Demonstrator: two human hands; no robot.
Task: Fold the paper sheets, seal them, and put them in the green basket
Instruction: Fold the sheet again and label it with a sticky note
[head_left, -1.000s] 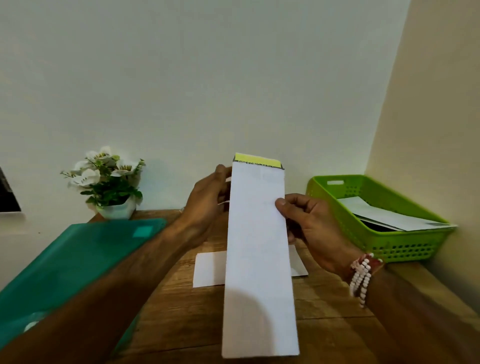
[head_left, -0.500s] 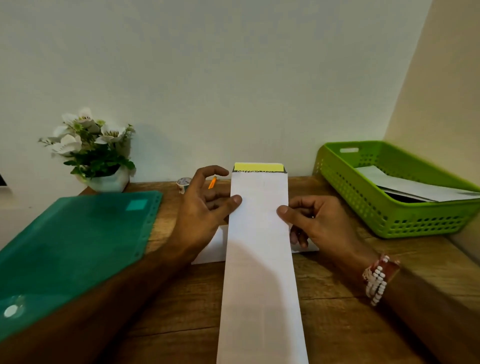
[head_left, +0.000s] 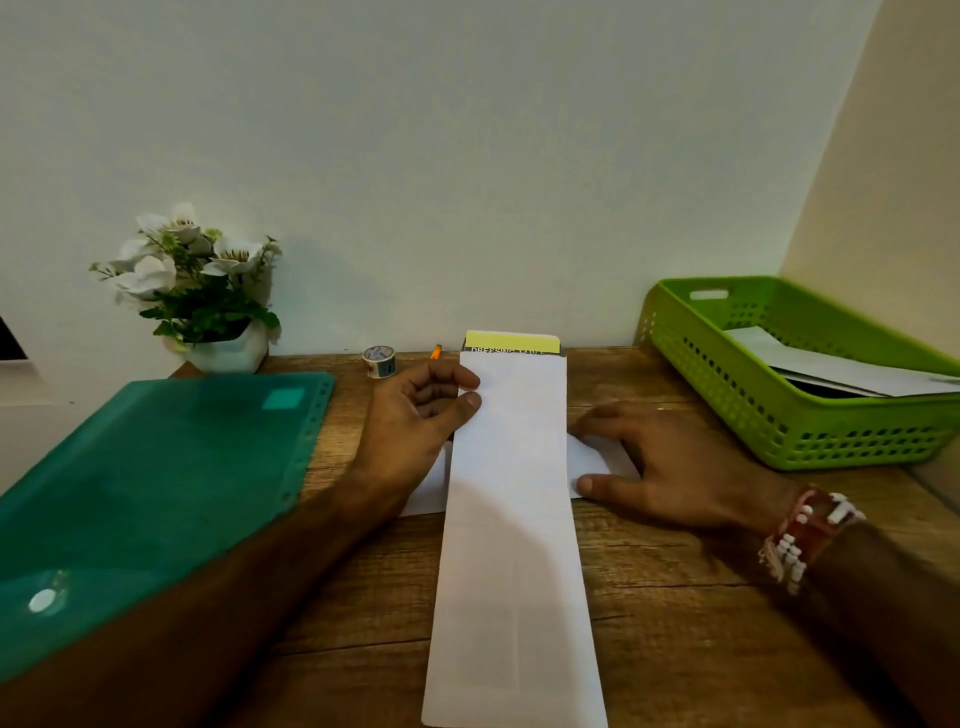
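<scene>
**Desk:** What is on the head view?

**Operator:** I see a long white folded sheet (head_left: 511, 519), yellow-banded at its far end, running lengthwise over the wooden table (head_left: 675, 597). The left hand (head_left: 421, 415) pinches its left edge. The right hand (head_left: 670, 462) lies flat, fingers spread, on a second sheet (head_left: 597, 457) beneath.

**Desk:** Room?

**Operator:** Green basket (head_left: 753, 415) right, green folder (head_left: 156, 493) left, wood showing between.

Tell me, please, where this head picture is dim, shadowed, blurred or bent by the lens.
Head view: the light is dim and soft; a faint shadow crosses the long white folded paper that the left hand pinches; the right hand is slightly smeared; the wide lens stretches and tilts the green plastic basket at the right edge.
</scene>
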